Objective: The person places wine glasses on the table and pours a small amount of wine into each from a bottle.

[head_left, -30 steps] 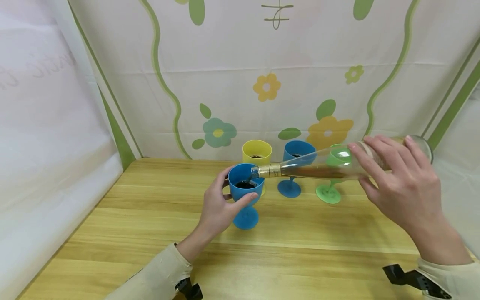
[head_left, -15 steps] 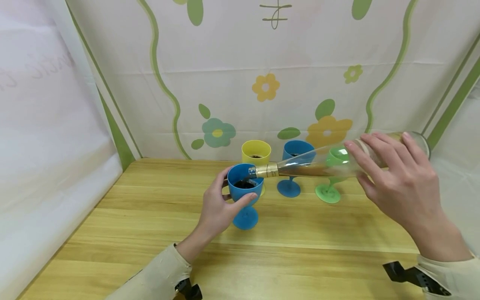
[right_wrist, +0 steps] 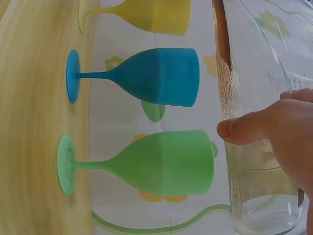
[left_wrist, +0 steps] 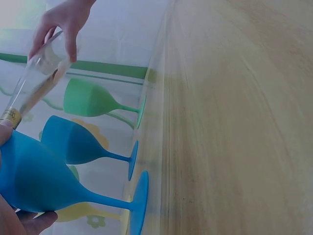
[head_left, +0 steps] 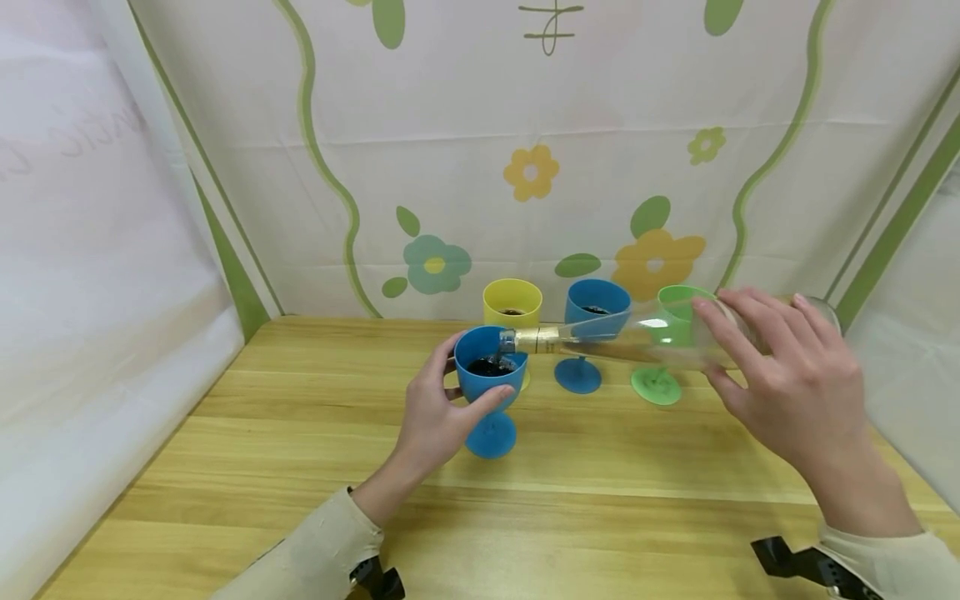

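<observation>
My left hand [head_left: 431, 408] grips the bowl of a blue goblet [head_left: 478, 387], its thumb across the near side. Dark liquid [head_left: 486, 367] sits inside. My right hand [head_left: 795, 379] holds a clear glass bottle [head_left: 630, 333] by its body, tipped almost level. The bottle's gold-banded neck [head_left: 538, 339] points left, with its mouth just inside the goblet's rim. Seen from the left wrist, the blue goblet [left_wrist: 44, 176] has its foot close to the tabletop. In the right wrist view the thumb [right_wrist: 244, 128] presses along the side of the bottle [right_wrist: 254, 176], which has some brown liquid along its lower wall.
Behind stand a yellow goblet [head_left: 512, 302], a second blue goblet [head_left: 579, 377] and a green goblet [head_left: 657, 387]; dark liquid shows in the yellow and second blue ones. A flowered cloth [head_left: 450, 167] hangs along the back of the wooden table [head_left: 300, 417].
My right hand has shifted left and slightly down, lowering the bottle's base so the bottle lies nearer level. My left hand and its goblet have stayed almost still.
</observation>
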The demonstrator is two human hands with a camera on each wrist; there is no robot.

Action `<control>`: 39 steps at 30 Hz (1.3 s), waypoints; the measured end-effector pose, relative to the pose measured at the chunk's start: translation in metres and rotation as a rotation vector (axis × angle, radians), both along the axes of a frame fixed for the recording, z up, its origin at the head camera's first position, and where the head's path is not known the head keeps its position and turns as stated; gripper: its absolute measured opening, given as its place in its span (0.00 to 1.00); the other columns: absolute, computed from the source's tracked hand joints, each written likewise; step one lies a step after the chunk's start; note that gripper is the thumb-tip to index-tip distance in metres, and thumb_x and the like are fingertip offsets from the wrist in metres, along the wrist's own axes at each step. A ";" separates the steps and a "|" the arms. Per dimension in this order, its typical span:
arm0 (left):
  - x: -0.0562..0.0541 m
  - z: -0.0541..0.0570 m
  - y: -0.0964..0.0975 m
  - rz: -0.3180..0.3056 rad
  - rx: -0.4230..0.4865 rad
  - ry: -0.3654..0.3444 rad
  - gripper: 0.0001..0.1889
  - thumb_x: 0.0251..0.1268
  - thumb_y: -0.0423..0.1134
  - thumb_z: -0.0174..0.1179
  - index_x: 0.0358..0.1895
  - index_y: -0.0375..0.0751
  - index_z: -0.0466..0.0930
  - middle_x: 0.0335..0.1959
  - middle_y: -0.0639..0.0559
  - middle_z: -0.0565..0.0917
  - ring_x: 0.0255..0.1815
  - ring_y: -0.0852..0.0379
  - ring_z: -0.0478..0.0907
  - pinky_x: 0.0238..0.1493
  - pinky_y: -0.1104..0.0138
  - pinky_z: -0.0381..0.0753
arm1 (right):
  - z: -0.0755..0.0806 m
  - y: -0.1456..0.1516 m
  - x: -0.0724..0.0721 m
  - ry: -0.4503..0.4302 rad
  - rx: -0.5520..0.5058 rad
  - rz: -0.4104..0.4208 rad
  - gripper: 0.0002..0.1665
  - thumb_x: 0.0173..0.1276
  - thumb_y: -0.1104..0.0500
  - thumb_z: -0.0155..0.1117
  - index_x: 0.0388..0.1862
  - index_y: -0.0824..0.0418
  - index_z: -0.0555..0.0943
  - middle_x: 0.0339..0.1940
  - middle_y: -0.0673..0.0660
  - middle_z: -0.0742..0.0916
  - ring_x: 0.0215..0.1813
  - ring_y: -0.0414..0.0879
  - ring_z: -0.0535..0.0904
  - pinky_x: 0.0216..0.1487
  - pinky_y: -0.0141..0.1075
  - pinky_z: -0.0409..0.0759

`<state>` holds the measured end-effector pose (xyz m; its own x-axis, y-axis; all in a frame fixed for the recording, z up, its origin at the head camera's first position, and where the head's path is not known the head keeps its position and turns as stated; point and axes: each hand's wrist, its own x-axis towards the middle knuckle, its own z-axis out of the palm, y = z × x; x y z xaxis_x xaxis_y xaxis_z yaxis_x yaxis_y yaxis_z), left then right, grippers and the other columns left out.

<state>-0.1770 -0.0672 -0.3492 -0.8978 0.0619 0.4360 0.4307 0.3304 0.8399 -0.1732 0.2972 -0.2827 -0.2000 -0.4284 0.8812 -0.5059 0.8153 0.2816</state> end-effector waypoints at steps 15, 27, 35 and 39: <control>0.000 0.001 0.000 -0.006 0.008 0.003 0.41 0.61 0.45 0.80 0.76 0.48 0.70 0.68 0.51 0.81 0.66 0.48 0.80 0.52 0.56 0.92 | -0.019 0.008 0.001 -0.174 0.029 -0.040 0.34 0.69 0.41 0.53 0.65 0.59 0.85 0.51 0.65 0.89 0.48 0.69 0.86 0.40 0.64 0.83; 0.002 0.005 -0.002 -0.008 0.019 -0.012 0.41 0.60 0.44 0.80 0.75 0.47 0.71 0.68 0.50 0.81 0.66 0.47 0.81 0.52 0.56 0.92 | -0.034 0.007 0.000 -0.290 0.073 -0.067 0.41 0.69 0.32 0.52 0.66 0.59 0.83 0.48 0.65 0.88 0.44 0.65 0.86 0.15 0.56 0.77; 0.001 0.008 -0.001 0.010 0.022 -0.023 0.40 0.59 0.45 0.81 0.74 0.46 0.72 0.67 0.50 0.82 0.65 0.47 0.81 0.52 0.56 0.92 | -0.047 0.006 -0.004 -0.323 0.017 -0.050 0.55 0.71 0.17 0.42 0.62 0.62 0.84 0.47 0.65 0.89 0.43 0.63 0.87 0.18 0.54 0.80; 0.001 0.008 -0.004 0.030 0.041 -0.042 0.40 0.59 0.45 0.81 0.74 0.46 0.72 0.67 0.49 0.82 0.64 0.46 0.81 0.53 0.54 0.92 | -0.055 0.009 -0.007 -0.359 -0.043 -0.037 0.56 0.69 0.16 0.44 0.63 0.63 0.84 0.48 0.67 0.90 0.42 0.62 0.88 0.18 0.46 0.78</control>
